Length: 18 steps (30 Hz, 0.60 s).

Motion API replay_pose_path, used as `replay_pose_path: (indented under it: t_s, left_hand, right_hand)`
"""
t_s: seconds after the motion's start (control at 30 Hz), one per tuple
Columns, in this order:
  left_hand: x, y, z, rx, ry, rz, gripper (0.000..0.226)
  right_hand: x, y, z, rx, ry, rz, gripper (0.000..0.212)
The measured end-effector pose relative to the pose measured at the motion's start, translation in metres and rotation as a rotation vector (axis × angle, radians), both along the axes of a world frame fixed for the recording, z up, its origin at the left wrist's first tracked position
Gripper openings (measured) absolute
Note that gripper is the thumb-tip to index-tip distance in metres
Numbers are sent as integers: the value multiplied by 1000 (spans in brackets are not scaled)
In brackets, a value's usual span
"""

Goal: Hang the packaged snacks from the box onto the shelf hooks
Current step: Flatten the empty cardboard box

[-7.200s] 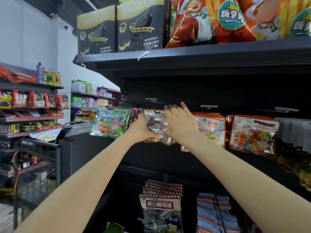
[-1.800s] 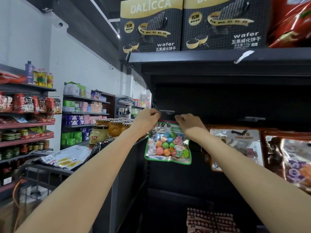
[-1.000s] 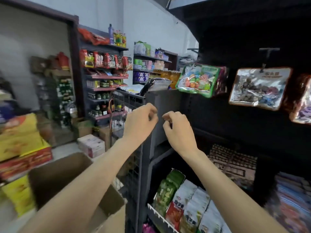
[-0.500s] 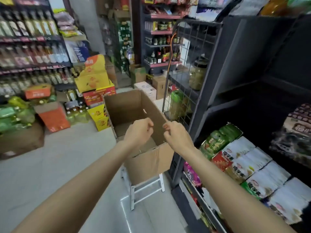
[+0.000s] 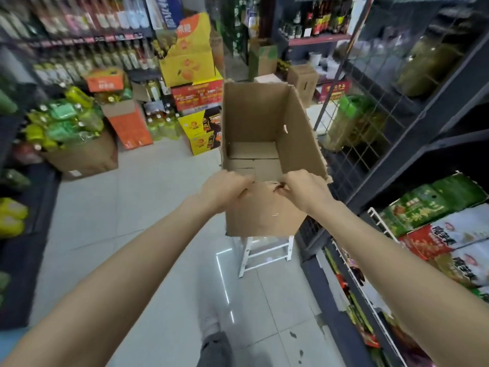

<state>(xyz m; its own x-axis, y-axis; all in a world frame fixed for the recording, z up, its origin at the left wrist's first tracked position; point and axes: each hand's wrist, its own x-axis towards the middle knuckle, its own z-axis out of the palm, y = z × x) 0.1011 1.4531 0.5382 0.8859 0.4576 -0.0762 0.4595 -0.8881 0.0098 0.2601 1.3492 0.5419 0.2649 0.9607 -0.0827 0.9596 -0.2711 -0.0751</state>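
The shelving unit stood along the right, its hooks out of view now that the camera had swung down and away from them over the last couple of seconds. Beside it the cardboard box sat open on a white stool, and its visible floor showed only bare cardboard flaps; no packaged snacks could be seen inside, though the near corner stayed hidden behind the front wall. Both arms had dropped from the hook, where a candy bag had just been hung, to the box's near rim. The left hand and the right hand hovered at that edge with fingers curled in, holding nothing; whether they touched the cardboard was unclear. Judging by the bare bottom, the stock appeared finished, so the hanging was likely complete.
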Motion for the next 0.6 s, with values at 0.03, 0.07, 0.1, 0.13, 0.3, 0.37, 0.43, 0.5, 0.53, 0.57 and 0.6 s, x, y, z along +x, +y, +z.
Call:
replay_pose_path:
  t_s: [0.03,0.07,0.1,0.13,0.3,0.37,0.43,0.5,0.53,0.57,0.6]
  left_hand:
    - [-11,18,2,-3,-40,22,11]
    - [-21,36,5,-16,-75,44,12]
    - [-32,55,7,-36,-102,60,13]
    - [-42,73,8,-52,-126,76,15]
    - [-81,168,3,-75,-189,178,22]
    - [-94,201,5,-57,-216,198,16]
    - [-104,235,5,-14,-254,215,12]
    - [-113,269,2,19,-325,267,21]
    - [-117,286,-1,7,-398,308,31]
    - [-121,302,-4,-23,-473,356,45]
    - [-124,318,-7,-66,-527,409,62]
  right_hand:
    - [-8,17,3,11,12,36,21]
    - [-16,35,7,14,27,74,19]
    - [-24,55,11,9,32,109,17]
    - [-33,76,14,-3,22,140,17]
    - [-69,186,23,-20,19,201,17]
    - [-80,225,22,-18,43,206,17]
    - [-88,263,20,-9,61,203,17]
    - [-96,300,20,3,104,200,12]
    - [-100,317,19,14,134,198,9]
    - [-104,335,19,30,163,196,9]
    - [-107,353,18,52,190,192,10]
